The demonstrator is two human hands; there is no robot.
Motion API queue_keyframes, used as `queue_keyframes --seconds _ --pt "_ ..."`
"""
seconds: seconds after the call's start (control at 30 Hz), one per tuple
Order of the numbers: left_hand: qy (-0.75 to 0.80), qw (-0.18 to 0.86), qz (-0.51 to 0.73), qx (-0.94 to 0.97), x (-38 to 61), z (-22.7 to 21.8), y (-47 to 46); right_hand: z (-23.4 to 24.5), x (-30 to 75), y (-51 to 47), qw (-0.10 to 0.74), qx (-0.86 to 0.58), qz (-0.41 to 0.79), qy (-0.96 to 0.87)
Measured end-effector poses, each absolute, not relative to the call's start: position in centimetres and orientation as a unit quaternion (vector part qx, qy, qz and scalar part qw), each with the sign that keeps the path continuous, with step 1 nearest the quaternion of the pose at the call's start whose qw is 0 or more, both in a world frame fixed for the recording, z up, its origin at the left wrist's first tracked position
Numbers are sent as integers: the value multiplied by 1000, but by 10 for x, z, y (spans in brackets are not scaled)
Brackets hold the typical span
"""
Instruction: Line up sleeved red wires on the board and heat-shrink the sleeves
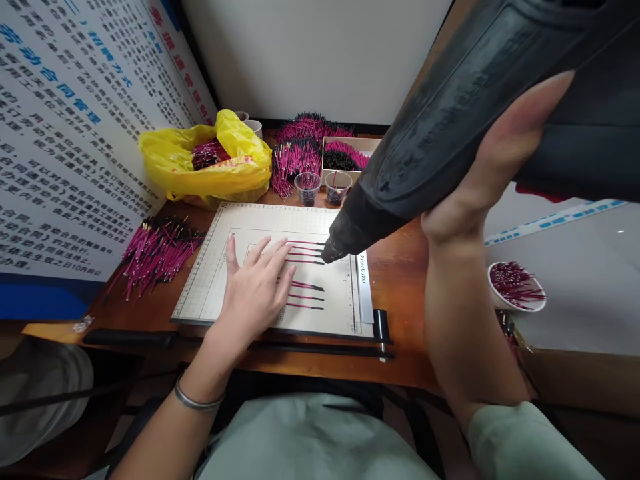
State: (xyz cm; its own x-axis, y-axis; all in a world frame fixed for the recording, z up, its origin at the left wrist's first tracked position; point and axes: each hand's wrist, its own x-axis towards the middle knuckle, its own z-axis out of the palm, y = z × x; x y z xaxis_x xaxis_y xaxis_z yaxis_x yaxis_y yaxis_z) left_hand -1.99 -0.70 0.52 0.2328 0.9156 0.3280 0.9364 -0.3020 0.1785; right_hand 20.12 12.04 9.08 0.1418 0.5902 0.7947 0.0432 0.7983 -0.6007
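My right hand [500,160] is wrapped round a large black heat gun [430,113], whose dark nozzle slants down to the left. The nozzle tip is close above the black ends of several short magenta wires [305,254], which lie side by side on a white paper cutter board [210,267]. My left hand [257,280] lies on the board with its fingers spread over the left ends of the wires. Those covered ends are hidden. Whether the nozzle touches any wire I cannot tell.
A yellow plastic bag [165,167] with wires stands at the back left. Wire piles [160,257] flank the board. Behind it are two clear cups [307,190] and a box [367,145]. A white cup [533,303] of wires stands right; the cutter's black handle [130,337] lies in front.
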Motion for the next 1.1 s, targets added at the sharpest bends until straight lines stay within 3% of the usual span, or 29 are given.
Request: queue_keyframes --seconds 0.23,0.77,0.93,1.1 --pt "-603 -33 -77 -793 -17 -1 4 72 208 125 688 -290 84 -660" --pt "-620 3 -84 -780 -23 6 16 65 210 127 707 -255 118 -649" --pt "-612 -7 -64 -788 -17 7 18 64 213 129 659 -284 151 -680" --pt "-605 -19 -18 -795 -15 9 22 66 212 126 667 -293 150 -669"
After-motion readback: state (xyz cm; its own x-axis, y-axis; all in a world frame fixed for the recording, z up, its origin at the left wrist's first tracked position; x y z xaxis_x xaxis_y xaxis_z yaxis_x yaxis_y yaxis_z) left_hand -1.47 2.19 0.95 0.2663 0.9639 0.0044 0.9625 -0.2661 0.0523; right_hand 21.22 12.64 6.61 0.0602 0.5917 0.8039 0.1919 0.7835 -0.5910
